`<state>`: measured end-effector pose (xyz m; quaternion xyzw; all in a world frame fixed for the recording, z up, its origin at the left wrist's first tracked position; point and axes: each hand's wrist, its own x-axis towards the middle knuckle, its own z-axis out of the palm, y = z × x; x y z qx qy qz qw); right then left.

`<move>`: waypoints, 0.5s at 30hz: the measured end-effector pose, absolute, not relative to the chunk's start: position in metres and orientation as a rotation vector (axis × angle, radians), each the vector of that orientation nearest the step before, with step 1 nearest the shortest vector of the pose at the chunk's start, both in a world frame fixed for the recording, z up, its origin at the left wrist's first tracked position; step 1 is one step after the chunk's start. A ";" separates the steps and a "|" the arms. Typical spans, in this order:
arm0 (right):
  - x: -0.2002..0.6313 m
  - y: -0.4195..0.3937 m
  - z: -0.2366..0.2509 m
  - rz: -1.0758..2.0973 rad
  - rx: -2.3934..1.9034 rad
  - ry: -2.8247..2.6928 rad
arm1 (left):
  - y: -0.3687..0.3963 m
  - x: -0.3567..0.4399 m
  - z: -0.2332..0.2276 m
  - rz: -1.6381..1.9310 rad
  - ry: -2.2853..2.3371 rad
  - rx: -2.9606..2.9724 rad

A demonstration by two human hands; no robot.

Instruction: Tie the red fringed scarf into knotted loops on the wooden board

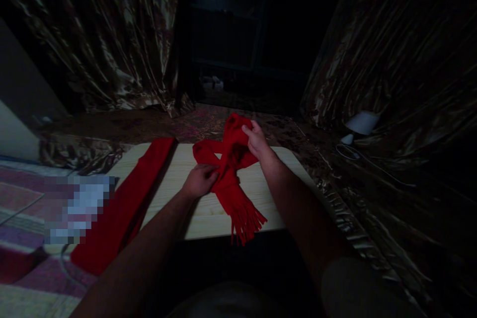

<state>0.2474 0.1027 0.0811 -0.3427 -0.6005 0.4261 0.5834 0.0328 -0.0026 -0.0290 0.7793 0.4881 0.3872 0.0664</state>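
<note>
A red fringed scarf (pixel 231 194) lies looped and crossed over itself on a pale wooden table (pixel 169 206), its tassels hanging over the near edge. My left hand (pixel 201 180) is closed on the scarf near the crossing, its fingertips partly hidden by the cloth. At the far right of the loop, my right hand (pixel 255 138) pinches a raised fold between thumb and fingers. Another long red cloth, folded flat (pixel 130 198), lies slantwise across the table's left side and hangs past its near corner.
Striped bedding or rug (pixel 22 198) lies at the left, with a blurred-out patch beside the table. A small white lamp (pixel 361 123) with a cable stands at the right. Patterned curtains (pixel 130 59) flank a dark window that reflects a ceiling light.
</note>
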 end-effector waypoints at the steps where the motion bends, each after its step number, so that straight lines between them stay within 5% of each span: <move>1: 0.246 0.104 0.077 0.968 -0.937 -1.469 | -0.003 0.033 -0.028 1.160 1.478 2.344; 5: 0.251 0.100 0.052 0.581 -1.622 -1.920 | -0.005 0.034 -0.026 1.165 1.486 2.272; 8: 0.250 0.099 0.042 0.345 -1.701 -1.911 | -0.006 0.036 -0.025 1.155 1.482 2.227; 15: 0.220 0.106 0.031 0.804 -1.225 -1.561 | -0.004 0.032 -0.024 1.467 1.768 1.637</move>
